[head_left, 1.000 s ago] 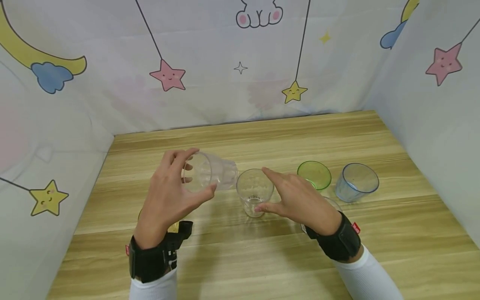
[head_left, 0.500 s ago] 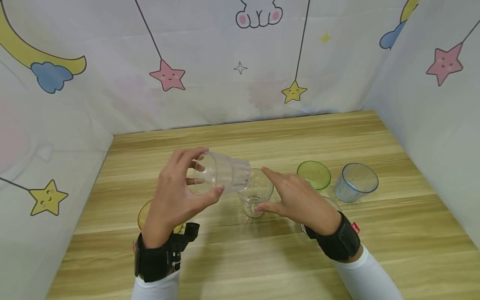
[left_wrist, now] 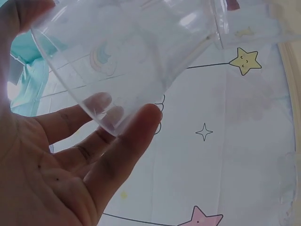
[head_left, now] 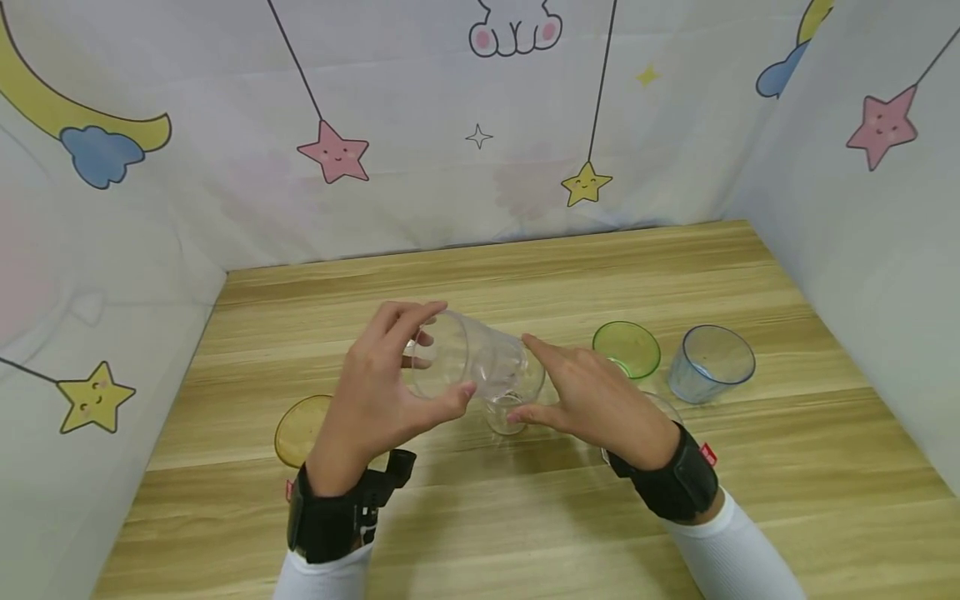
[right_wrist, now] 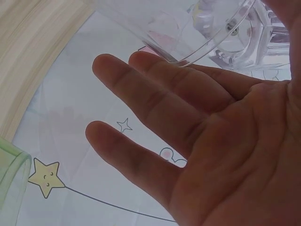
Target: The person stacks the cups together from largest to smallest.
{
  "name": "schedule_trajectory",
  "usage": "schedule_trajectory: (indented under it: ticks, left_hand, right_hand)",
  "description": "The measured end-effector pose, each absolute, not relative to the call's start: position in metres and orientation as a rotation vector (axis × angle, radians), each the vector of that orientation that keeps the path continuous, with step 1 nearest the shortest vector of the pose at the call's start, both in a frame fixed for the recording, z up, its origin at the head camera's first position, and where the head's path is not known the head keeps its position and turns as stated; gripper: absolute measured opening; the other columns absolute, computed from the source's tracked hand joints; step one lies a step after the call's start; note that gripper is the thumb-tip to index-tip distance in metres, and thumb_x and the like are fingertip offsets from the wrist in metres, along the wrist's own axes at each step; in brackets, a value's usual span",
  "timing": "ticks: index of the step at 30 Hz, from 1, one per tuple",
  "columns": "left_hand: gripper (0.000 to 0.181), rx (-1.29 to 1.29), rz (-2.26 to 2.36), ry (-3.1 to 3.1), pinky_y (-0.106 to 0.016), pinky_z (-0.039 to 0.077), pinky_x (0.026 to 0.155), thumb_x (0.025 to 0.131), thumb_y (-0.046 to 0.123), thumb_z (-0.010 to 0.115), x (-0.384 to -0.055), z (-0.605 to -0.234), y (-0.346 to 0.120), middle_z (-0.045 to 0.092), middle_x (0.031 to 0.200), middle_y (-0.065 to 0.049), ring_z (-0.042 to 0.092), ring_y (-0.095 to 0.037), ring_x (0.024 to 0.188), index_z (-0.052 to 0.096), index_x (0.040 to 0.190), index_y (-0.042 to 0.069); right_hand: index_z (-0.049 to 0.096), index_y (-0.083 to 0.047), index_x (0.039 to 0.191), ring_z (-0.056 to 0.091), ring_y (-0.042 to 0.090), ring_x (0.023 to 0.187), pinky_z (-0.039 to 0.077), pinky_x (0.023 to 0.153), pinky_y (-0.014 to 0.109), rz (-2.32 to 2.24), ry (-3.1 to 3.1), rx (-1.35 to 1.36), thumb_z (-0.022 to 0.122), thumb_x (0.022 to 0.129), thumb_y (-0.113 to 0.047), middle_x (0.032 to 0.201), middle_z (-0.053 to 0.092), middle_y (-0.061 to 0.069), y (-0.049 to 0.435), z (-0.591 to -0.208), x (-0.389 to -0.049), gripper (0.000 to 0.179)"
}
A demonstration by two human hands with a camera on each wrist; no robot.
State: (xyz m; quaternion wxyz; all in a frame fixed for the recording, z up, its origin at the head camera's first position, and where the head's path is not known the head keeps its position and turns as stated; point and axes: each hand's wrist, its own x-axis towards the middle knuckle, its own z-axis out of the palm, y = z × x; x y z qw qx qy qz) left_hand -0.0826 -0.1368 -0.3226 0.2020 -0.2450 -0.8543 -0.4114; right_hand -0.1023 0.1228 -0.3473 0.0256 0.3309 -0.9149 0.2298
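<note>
In the head view my left hand grips a clear plastic cup by its rim end, thumb on the near side and fingers on the far side. This cup lies nearly sideways in the air, its base pointing right and overlapping the mouth of a second clear cup. That second cup stands upright on the table. My right hand holds it between thumb and index finger; the other fingers extend fairly straight in the right wrist view. There, the tilted cup's base shows through the standing cup's rim.
A green cup and a blue cup stand to the right. Another clear cup is partly hidden behind the right hand. A yellow cup sits at the left, partly behind the left wrist. Printed cloth walls border the wooden table.
My left hand has moved right with the tilted cup, bringing its base over the standing cup's mouth. More of the yellow cup is uncovered. My right hand stays in place.
</note>
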Motion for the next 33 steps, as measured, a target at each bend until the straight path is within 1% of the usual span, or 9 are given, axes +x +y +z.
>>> schedule_trajectory:
  ticks: [3, 7, 13, 16, 19, 22, 26, 33]
  left_hand:
    - [0.075, -0.702, -1.134, -2.385, -0.03, 0.058, 0.069, 0.07, 0.035, 0.085, -0.082, -0.324, -0.133, 0.057, 0.122, -0.005, 0.059, -0.015, 0.094, 0.061, 0.137, 0.011]
    - [0.077, -0.733, -1.106, -2.377, -0.032, 0.058, 0.071, 0.07, 0.034, 0.086, -0.082, -0.324, -0.129, 0.057, 0.125, -0.003, 0.06, -0.017, 0.097, 0.06, 0.139, 0.01]
    - [0.079, -0.765, -1.034, -2.391, -0.033, 0.057, 0.074, 0.07, 0.035, 0.085, -0.082, -0.325, -0.12, 0.057, 0.128, -0.006, 0.059, -0.019, 0.101, 0.059, 0.139, 0.008]
    - [0.08, -0.784, -1.007, -2.386, -0.035, 0.056, 0.078, 0.069, 0.035, 0.084, -0.082, -0.326, -0.117, 0.058, 0.129, -0.007, 0.059, -0.021, 0.106, 0.059, 0.139, 0.007]
    - [0.081, -0.811, -0.966, -2.381, -0.04, 0.055, 0.086, 0.069, 0.035, 0.084, -0.082, -0.328, -0.112, 0.058, 0.132, -0.008, 0.058, -0.024, 0.114, 0.058, 0.139, 0.006]
    - [0.081, -0.845, -0.933, -2.38, -0.044, 0.053, 0.092, 0.07, 0.035, 0.084, -0.082, -0.329, -0.108, 0.058, 0.135, -0.01, 0.055, -0.026, 0.12, 0.057, 0.14, 0.005]
    - [0.082, -0.867, -0.915, -2.378, -0.045, 0.051, 0.094, 0.071, 0.035, 0.085, -0.083, -0.331, -0.104, 0.057, 0.137, -0.011, 0.055, -0.027, 0.121, 0.056, 0.142, 0.005]
    - [0.083, -0.879, -0.886, -2.388, -0.045, 0.048, 0.098, 0.072, 0.037, 0.085, -0.085, -0.335, -0.101, 0.056, 0.138, -0.011, 0.053, -0.027, 0.123, 0.055, 0.143, 0.006]
  right_hand:
    - [0.05, 0.005, 0.143, 0.069, 0.022, 0.086, 0.056, 0.074, 0.041, 0.71, -2.831, 1.025, 0.083, 0.08, -0.049, 0.104, 0.072, 0.014, 0.122, -0.348, -0.103, 0.09]
    - [0.052, 0.002, 0.141, 0.065, 0.014, 0.078, 0.054, 0.067, 0.036, 0.746, -2.827, 1.025, 0.084, 0.078, -0.049, 0.094, 0.071, 0.005, 0.122, -0.348, -0.103, 0.087]
    - [0.057, -0.004, 0.133, 0.061, 0.01, 0.073, 0.051, 0.062, 0.032, 0.779, -2.836, 0.998, 0.085, 0.077, -0.049, 0.092, 0.069, 0.0, 0.121, -0.348, -0.102, 0.078]
    - [0.057, -0.006, 0.131, 0.059, 0.008, 0.069, 0.05, 0.06, 0.03, 0.781, -2.852, 0.985, 0.085, 0.077, -0.049, 0.089, 0.068, -0.001, 0.121, -0.348, -0.101, 0.075]
    - [0.056, -0.004, 0.134, 0.057, 0.007, 0.064, 0.049, 0.057, 0.029, 0.756, -2.853, 0.988, 0.085, 0.077, -0.049, 0.085, 0.068, -0.001, 0.121, -0.349, -0.101, 0.078]
    - [0.053, -0.002, 0.139, 0.056, 0.006, 0.062, 0.049, 0.056, 0.029, 0.729, -2.843, 0.998, 0.085, 0.078, -0.049, 0.082, 0.068, 0.0, 0.121, -0.35, -0.101, 0.084]
    - [0.05, -0.001, 0.143, 0.056, 0.006, 0.062, 0.048, 0.055, 0.029, 0.728, -2.835, 1.007, 0.085, 0.078, -0.048, 0.081, 0.068, 0.001, 0.12, -0.35, -0.1, 0.087]
    - [0.052, -0.003, 0.139, 0.055, 0.006, 0.063, 0.046, 0.053, 0.028, 0.759, -2.853, 1.009, 0.087, 0.079, -0.04, 0.079, 0.066, 0.0, 0.121, -0.35, -0.101, 0.078]
